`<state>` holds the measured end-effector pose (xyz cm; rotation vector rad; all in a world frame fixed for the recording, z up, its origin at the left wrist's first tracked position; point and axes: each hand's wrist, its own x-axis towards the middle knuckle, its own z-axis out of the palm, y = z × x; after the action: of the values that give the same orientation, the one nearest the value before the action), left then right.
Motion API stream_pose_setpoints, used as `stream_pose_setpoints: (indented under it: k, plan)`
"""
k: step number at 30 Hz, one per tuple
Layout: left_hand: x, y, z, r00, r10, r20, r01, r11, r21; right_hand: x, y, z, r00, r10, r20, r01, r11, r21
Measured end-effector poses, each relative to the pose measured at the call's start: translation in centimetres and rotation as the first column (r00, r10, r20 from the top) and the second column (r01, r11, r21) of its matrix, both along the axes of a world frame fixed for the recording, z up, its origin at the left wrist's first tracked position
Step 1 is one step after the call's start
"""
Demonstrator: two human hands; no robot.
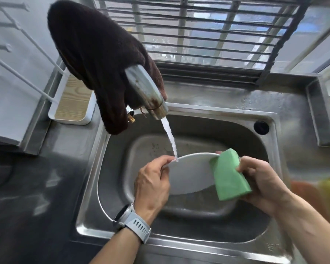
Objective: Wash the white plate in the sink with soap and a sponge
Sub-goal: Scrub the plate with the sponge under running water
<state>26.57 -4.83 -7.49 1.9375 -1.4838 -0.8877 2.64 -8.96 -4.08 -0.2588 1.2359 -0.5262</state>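
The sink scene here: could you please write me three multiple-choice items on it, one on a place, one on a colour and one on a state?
1. Where does the water land?
A. On the plate's rim by the left hand
B. On the sponge
C. On the watch

2. What colour is the sponge?
A. Yellow
B. Green
C. Pink

3. What state is the tap in?
A. Off
B. Dripping
C. Running steadily

Key: 1 A, the stream meets the white plate at the rim beside the left hand. 2 B, the sponge in the right hand is green. 3 C, an unbroken stream leaves the tap, which has a brown cloth draped over it.
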Motion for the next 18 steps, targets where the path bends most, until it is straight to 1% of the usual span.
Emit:
stream_pose_setpoints:
  k: [2, 3, 4, 5, 6, 7, 8, 9, 10, 11, 12, 13, 15, 18]
  plan:
    - [-0.2, 0.4, 0.0, 0.997, 0.058, -0.054, -0.058, 0.998, 0.000, -0.8, 1.0, 1.2, 0.998, 0.017, 0.054, -0.021, 0.998, 0.067]
    - [-0.5, 0.6, 0.3, 0.992, 0.110, -0.058, -0.108, 0.993, 0.040, -1.0, 1.6, 1.8, 0.997, 0.047, 0.056, -0.051, 0.996, 0.069]
    - [-0.8, 0.9, 0.5, 0.982, 0.182, -0.054, -0.174, 0.978, 0.116, -1.2, 2.0, 2.1, 0.996, 0.085, 0.036, -0.087, 0.995, 0.056]
    - [-1.1, 1.0, 1.0, 0.960, 0.271, -0.070, -0.250, 0.942, 0.226, -1.3, 2.5, 2.5, 0.991, 0.132, 0.007, -0.132, 0.991, 0.038]
    - [-1.4, 1.0, 1.5, 0.914, 0.376, -0.150, -0.307, 0.885, 0.349, -1.2, 2.8, 2.8, 0.982, 0.191, -0.013, -0.191, 0.982, 0.014]
    - [-1.6, 1.1, 1.9, 0.828, 0.483, -0.285, -0.324, 0.827, 0.460, -1.1, 3.1, 3.0, 0.971, 0.239, -0.015, -0.240, 0.971, -0.002]
    - [-1.6, 1.1, 2.1, 0.682, 0.590, -0.433, -0.321, 0.773, 0.547, -1.1, 3.3, 3.0, 0.960, 0.279, -0.016, -0.279, 0.960, -0.008]
    - [-1.5, 1.1, 2.4, 0.509, 0.673, -0.537, -0.297, 0.722, 0.625, -1.1, 3.2, 3.0, 0.949, 0.313, -0.028, -0.313, 0.950, -0.001]
    - [-1.4, 0.9, 2.8, 0.365, 0.725, -0.584, -0.284, 0.684, 0.672, -1.1, 3.2, 3.0, 0.940, 0.339, -0.043, -0.339, 0.941, 0.006]
    - [-1.3, 0.7, 3.2, 0.288, 0.749, -0.597, -0.288, 0.662, 0.692, -1.3, 3.1, 3.1, 0.930, 0.364, -0.052, -0.363, 0.932, 0.017]
    - [-1.2, 0.6, 3.6, 0.256, 0.755, -0.604, -0.295, 0.656, 0.695, -1.3, 3.1, 3.2, 0.915, 0.398, -0.061, -0.398, 0.917, 0.012]
    - [-1.3, 0.5, 4.0, 0.256, 0.745, -0.616, -0.293, 0.667, 0.685, -1.5, 3.0, 3.6, 0.901, 0.428, -0.074, -0.429, 0.903, 0.003]
    - [-1.3, 0.6, 4.1, 0.308, 0.722, -0.620, -0.274, 0.691, 0.669, -1.8, 2.5, 4.8, 0.879, 0.469, -0.080, -0.473, 0.880, -0.039]
    - [-1.4, 1.3, 4.1, 0.416, 0.705, -0.575, -0.228, 0.692, 0.685, -1.8, 2.0, 6.9, 0.920, 0.374, -0.116, -0.386, 0.916, -0.108]
